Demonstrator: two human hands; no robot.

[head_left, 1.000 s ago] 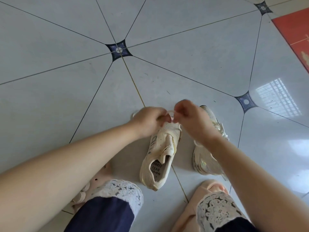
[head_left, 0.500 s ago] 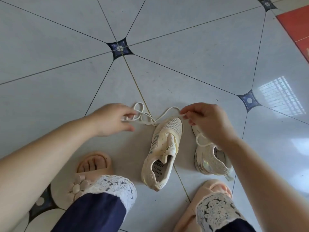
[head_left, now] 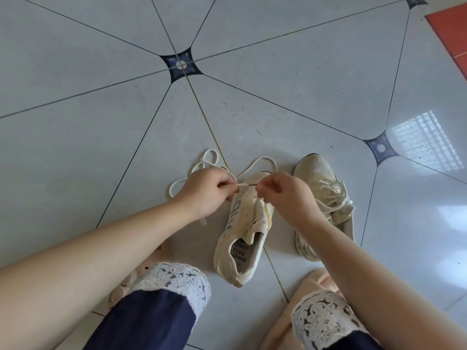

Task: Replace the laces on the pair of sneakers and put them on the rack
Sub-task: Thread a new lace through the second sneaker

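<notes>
Two cream sneakers lie on the tiled floor. The left sneaker [head_left: 242, 231] has no lace in its eyelets and its tongue is folded back. The right sneaker [head_left: 326, 190] is laced, partly hidden behind my right forearm. A loose cream lace [head_left: 209, 160] loops on the floor beyond the left sneaker's toe. My left hand [head_left: 207, 190] pinches the lace near its end above the left sneaker's toe. My right hand [head_left: 285, 195] pinches the thin tip of the same lace, a short stretch held between both hands.
My knees in dark trousers with white lace cuffs [head_left: 177, 281] frame the bottom, with pink slippers [head_left: 321, 279] under them. Grey floor tiles with dark diamond insets [head_left: 180, 65] spread ahead. A red surface [head_left: 452, 31] lies at the top right. No rack is in view.
My hands, spread apart with the lace half a second ago, have come together over the left sneaker's toe, both pinching one lace end. The camera view has shifted slightly.
</notes>
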